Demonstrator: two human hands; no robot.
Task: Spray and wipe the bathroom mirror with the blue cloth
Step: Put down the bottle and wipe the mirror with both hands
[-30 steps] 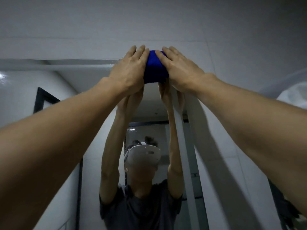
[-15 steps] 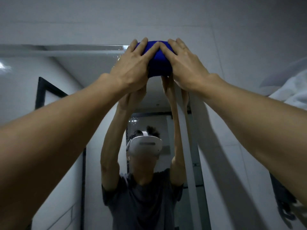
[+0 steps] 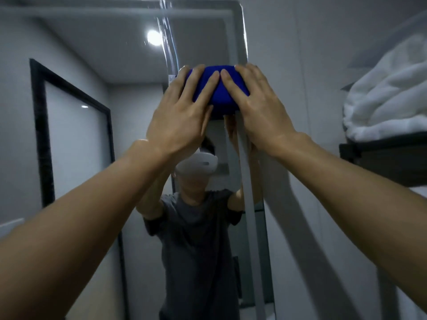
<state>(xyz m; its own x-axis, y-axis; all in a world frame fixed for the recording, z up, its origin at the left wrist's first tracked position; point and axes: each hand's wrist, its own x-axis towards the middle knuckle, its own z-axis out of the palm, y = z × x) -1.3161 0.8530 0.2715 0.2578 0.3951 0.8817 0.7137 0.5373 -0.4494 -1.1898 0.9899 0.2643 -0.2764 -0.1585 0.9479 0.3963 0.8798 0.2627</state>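
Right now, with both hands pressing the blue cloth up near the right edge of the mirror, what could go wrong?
1. The blue cloth sits at the mirror's right edge; another stroke right may slide it onto the wall.
2. The left hand and right hand only press flat with spread fingers, so the cloth may slip out and drop.
3. The folded white towels on the dark shelf lie close to the right forearm; a wide sweep could knock them.

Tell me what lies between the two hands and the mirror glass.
The blue cloth, pressed flat under both the left hand and right hand, per the head view.
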